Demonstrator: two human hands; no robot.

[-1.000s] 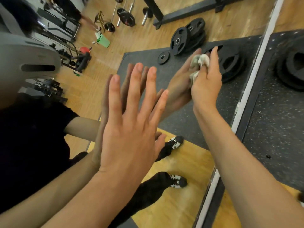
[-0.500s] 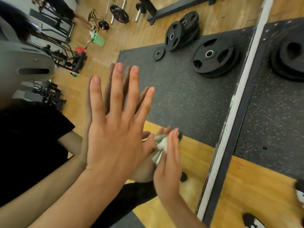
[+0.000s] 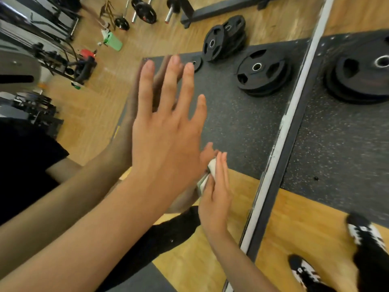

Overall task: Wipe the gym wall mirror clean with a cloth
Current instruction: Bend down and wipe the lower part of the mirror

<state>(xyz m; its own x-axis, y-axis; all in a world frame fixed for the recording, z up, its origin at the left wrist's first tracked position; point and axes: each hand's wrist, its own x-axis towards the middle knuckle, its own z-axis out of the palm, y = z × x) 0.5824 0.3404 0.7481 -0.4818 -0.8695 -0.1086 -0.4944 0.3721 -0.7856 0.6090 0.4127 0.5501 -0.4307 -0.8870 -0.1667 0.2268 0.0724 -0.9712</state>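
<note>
Left hand [image 3: 166,131] spread flat on mirror [image 3: 242,127]; right hand [image 3: 214,199], fingers straight, presses cloth [image 3: 211,166] against it.

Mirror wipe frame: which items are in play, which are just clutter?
In play: mirror; cloth, pressed to it by the right hand; left hand, flat on the mirror.

Lying about: weight plates on the rubber mat; green cup and barbells, seen in reflection.
</note>
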